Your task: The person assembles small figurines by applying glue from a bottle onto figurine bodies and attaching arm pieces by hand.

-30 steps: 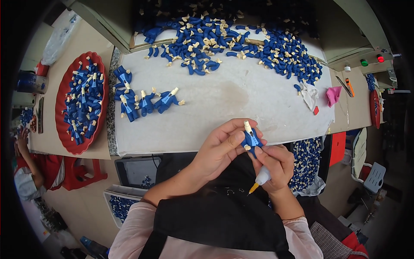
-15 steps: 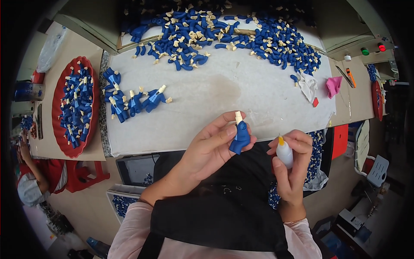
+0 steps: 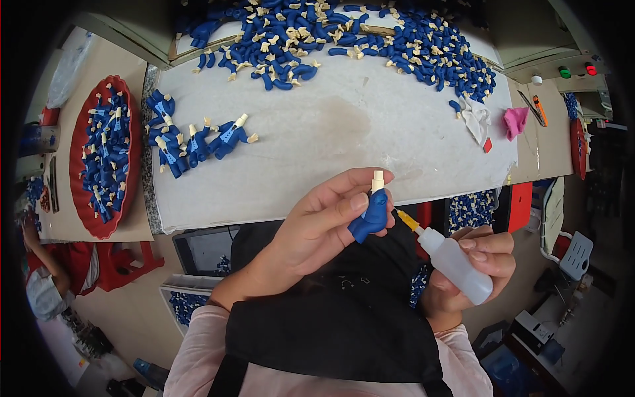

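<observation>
My left hand (image 3: 324,215) grips a blue figurine torso (image 3: 372,217) with a cream neck pointing up, pinched between thumb and fingers. No arm piece shows on its near side. In my right hand (image 3: 473,264) lies a translucent white squeeze bottle (image 3: 456,264) with a yellow nozzle (image 3: 408,220). The nozzle tip points up and left at the torso, a short gap from it. Several torsos with arms (image 3: 228,137) lie at the table's left edge. Beyond my hands, loose blue arms with cream hands (image 3: 284,56) are heaped along the back.
A red scalloped tray (image 3: 78,159) of figurine bodies stands on the left. At the right lie a white cloth (image 3: 475,119), a pink cloth (image 3: 514,123) and an orange cutter (image 3: 540,110). A bin of blue parts (image 3: 471,210) sits below the table's right front edge. Another person's arm (image 3: 43,251) shows at far left.
My right hand has turned the bottle from nearly upright to tilted, its nozzle now toward the torso. My left hand has shifted slightly right and tilted the torso a little.
</observation>
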The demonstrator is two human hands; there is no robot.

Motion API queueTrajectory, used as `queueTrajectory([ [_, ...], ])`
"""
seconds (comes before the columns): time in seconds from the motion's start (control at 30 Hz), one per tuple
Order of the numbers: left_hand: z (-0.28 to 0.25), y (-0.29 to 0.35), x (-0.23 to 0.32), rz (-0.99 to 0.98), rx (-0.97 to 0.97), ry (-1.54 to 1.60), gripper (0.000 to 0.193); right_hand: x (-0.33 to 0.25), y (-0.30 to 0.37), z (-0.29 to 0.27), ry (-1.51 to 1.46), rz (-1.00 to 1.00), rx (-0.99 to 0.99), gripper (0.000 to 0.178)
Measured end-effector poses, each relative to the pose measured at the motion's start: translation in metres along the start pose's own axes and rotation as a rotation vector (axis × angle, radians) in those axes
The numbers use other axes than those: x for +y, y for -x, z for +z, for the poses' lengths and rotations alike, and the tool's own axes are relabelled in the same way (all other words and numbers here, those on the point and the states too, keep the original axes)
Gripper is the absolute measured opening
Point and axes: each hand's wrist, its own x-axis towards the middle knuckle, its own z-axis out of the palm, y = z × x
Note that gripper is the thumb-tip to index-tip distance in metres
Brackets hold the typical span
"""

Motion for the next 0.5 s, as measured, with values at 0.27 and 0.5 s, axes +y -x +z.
queueTrajectory([
  [0.27, 0.0013, 0.0007, -0.0013, 0.005, 0.009, -0.08, 0.033, 0.0008, 0.0032, 0.0039, 0.079, -0.059, -0.047, 0.044],
  [0.5, -0.0002, 0.0002, -0.0034, 0.007, 0.022, -0.081, 0.033, 0.0045, 0.0082, 0.0093, 0.106, -0.074, 0.038, 0.043],
])
